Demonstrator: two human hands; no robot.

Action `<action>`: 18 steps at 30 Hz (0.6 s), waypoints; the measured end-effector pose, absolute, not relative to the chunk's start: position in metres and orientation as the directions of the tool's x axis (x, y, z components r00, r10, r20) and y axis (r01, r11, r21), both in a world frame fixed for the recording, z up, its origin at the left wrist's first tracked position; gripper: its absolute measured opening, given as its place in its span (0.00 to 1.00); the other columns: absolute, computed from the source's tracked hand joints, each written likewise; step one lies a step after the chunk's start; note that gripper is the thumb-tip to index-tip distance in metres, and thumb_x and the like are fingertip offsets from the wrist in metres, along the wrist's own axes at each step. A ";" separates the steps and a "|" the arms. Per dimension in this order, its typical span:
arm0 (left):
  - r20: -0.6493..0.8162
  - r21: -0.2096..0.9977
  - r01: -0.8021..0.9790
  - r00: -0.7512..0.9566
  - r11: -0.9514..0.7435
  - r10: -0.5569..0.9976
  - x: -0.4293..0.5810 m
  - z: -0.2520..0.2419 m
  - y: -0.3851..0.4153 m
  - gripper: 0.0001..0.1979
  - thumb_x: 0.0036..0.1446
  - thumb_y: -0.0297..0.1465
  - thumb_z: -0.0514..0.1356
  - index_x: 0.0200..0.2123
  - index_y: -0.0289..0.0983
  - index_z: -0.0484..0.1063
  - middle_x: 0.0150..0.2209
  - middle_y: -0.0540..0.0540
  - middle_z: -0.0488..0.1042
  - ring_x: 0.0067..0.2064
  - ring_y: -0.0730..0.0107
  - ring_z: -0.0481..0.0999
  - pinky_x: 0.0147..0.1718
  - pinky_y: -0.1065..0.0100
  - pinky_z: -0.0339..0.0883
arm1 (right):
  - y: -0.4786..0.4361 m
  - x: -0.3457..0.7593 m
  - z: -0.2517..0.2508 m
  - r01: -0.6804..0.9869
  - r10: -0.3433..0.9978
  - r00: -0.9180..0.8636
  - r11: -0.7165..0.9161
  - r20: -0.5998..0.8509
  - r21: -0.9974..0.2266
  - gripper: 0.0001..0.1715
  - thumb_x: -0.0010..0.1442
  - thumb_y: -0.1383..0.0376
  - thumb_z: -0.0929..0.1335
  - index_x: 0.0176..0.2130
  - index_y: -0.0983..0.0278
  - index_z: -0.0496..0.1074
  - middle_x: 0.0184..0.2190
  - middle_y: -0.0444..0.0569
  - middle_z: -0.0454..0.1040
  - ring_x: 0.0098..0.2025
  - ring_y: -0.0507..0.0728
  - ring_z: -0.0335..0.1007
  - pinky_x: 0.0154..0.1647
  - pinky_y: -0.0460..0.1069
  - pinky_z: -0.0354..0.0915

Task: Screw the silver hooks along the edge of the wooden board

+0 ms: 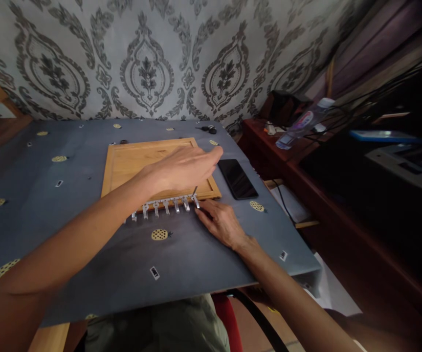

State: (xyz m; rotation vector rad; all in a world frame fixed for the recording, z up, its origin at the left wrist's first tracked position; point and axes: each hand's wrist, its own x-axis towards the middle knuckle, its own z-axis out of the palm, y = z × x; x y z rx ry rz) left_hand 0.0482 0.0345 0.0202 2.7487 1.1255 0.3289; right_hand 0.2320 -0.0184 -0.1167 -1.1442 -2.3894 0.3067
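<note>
A wooden board (133, 164) with a raised frame lies on the table. Along its near edge runs a rail with several silver metal hooks (156, 209). My left hand (185, 166) reaches across the board, its fingers closed round a screwdriver, whose thin shaft (195, 191) points down at the rightmost hook (195, 200). The screwdriver's handle is hidden inside the hand. My right hand (220, 220) rests on the table at the right end of the rail, thumb and fingertips closed on that rightmost hook.
A black phone (238, 179) lies right of the board, and keys (208, 129) lie behind it. The grey tablecloth (86, 244) covers the table up to the patterned wall. On a reddish-brown desk (269, 146) at right stands a tilted-looking clear bottle (304, 124) among cables.
</note>
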 end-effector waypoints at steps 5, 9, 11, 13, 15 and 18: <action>0.120 0.278 0.666 0.691 -0.692 0.713 0.047 0.022 0.035 0.05 0.64 0.30 0.48 0.39 0.41 0.63 0.28 0.50 0.67 0.27 0.68 0.61 0.30 0.66 0.50 | -0.018 0.232 -0.117 0.674 0.782 -0.540 0.623 0.310 -0.398 0.12 0.69 0.65 0.62 0.38 0.65 0.74 0.32 0.52 0.77 0.35 0.58 0.76 0.36 0.50 0.67; 0.085 0.315 0.677 0.677 -0.665 0.731 0.046 0.023 0.037 0.05 0.65 0.31 0.48 0.39 0.40 0.63 0.31 0.49 0.68 0.29 0.69 0.63 0.31 0.65 0.52 | -0.018 0.232 -0.118 0.676 0.783 -0.541 0.622 0.307 -0.396 0.12 0.69 0.64 0.62 0.38 0.64 0.73 0.32 0.52 0.77 0.35 0.58 0.76 0.37 0.50 0.67; 0.055 0.321 0.689 0.671 -0.650 0.739 0.046 0.024 0.037 0.06 0.65 0.31 0.47 0.40 0.40 0.63 0.33 0.48 0.69 0.30 0.68 0.65 0.33 0.66 0.53 | -0.018 0.232 -0.118 0.678 0.783 -0.540 0.622 0.309 -0.392 0.12 0.69 0.64 0.62 0.38 0.64 0.73 0.32 0.51 0.77 0.35 0.58 0.76 0.37 0.49 0.67; 0.034 0.310 0.698 0.671 -0.646 0.741 0.046 0.025 0.037 0.07 0.65 0.31 0.47 0.42 0.40 0.63 0.35 0.48 0.70 0.32 0.68 0.66 0.34 0.66 0.54 | -0.018 0.232 -0.118 0.676 0.781 -0.540 0.624 0.314 -0.392 0.12 0.69 0.65 0.62 0.39 0.64 0.73 0.32 0.52 0.77 0.36 0.58 0.76 0.37 0.49 0.67; 0.027 0.290 0.701 0.674 -0.651 0.738 0.046 0.025 0.037 0.08 0.66 0.31 0.46 0.43 0.40 0.63 0.36 0.47 0.71 0.33 0.67 0.67 0.35 0.65 0.55 | -0.018 0.232 -0.118 0.671 0.777 -0.543 0.629 0.318 -0.393 0.12 0.69 0.65 0.62 0.39 0.64 0.73 0.32 0.52 0.78 0.35 0.58 0.76 0.37 0.49 0.67; -0.003 0.250 0.694 0.698 -0.675 0.716 0.046 0.026 0.037 0.10 0.66 0.31 0.43 0.45 0.40 0.62 0.38 0.46 0.72 0.35 0.66 0.68 0.36 0.65 0.56 | -0.018 0.232 -0.118 0.664 0.772 -0.545 0.635 0.325 -0.395 0.12 0.68 0.65 0.62 0.39 0.65 0.74 0.32 0.52 0.78 0.35 0.59 0.76 0.36 0.50 0.67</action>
